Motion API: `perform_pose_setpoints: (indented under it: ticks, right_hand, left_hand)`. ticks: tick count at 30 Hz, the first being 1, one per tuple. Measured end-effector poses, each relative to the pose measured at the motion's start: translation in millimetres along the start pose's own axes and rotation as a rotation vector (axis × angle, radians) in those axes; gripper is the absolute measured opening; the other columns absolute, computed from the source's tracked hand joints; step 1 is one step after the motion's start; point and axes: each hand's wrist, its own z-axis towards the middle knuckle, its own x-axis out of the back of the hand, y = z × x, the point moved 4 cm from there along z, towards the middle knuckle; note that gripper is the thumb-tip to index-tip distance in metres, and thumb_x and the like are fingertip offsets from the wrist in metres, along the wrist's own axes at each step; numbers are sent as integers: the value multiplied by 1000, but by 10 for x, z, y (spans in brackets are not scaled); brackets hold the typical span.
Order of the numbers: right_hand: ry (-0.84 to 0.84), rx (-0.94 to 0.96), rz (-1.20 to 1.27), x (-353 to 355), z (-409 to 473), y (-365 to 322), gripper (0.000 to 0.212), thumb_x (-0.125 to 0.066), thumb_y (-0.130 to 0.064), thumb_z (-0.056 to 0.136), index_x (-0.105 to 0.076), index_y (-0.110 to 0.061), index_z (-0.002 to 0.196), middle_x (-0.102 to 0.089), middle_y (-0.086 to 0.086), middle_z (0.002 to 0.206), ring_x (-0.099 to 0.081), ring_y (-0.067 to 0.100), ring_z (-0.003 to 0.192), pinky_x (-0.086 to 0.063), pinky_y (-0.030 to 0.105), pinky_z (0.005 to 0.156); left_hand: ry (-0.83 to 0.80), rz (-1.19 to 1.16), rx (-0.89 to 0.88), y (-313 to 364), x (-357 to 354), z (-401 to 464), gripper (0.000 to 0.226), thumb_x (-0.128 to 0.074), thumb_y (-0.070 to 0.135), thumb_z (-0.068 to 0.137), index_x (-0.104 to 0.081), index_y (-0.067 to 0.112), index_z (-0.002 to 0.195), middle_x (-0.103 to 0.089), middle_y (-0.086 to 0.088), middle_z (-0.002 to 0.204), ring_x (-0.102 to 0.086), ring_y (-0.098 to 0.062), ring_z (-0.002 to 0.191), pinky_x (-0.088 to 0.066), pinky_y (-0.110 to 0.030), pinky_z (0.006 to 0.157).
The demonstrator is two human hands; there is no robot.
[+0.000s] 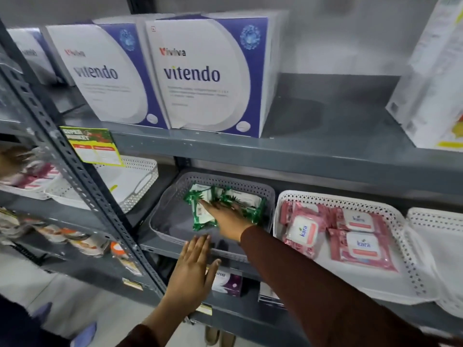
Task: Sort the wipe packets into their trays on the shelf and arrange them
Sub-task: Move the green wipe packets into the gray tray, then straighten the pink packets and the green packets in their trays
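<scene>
- Head view: the right hand [229, 216] lies flat, fingers spread, on the green wipe packets [203, 209] in the grey tray [269, 196], gripping nothing; pressing could slide them askew.
- The left hand [191, 269], open and empty, rests below on the tray's front rim; pulling could tip it off the shelf [300, 161].

Soft, even light from above — no strong glare. The back of the shelf [325, 113] sits in grey shadow. Everything looks a bit blurry, and the edges bend outward.
</scene>
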Motion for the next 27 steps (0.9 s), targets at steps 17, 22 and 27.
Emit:
perform_pose_setpoints:
  ticks: [17, 22, 27]
  right_hand:
    - [335, -663, 464, 416, -2872, 2562, 45, -76, -12, 82, -65, -28, 122, -62, -3, 133, -57, 18, 122, -43, 39, 109]
    - [360, -673, 521, 314, -2966, 2617, 53, -70, -19, 87, -54, -28, 137, -54, -5, 143, -53, 20, 127, -44, 45, 108]
    - [189, -679, 410, 252, -3038, 2697, 60, -62, -24, 94, -39, -26, 149, -41, -1, 154, -49, 22, 133, -40, 41, 112]
  left_hand:
    - [16, -510, -164, 2325, -187, 926, 11, -63, 12, 88, -73, 15, 87, -74, -3, 85, -65, -19, 69, -52, -27, 63]
    - [-582, -682, -91, 2986, -696, 977, 55, -55, 24, 97, -31, 22, 146, -62, -1, 118, -62, -15, 91, -51, -24, 76]
    - [-715, -419, -174, 3075, -806, 1018, 75, -49, 26, 98, -3, 16, 155, -19, -6, 161, -54, -24, 117, -47, -29, 85]
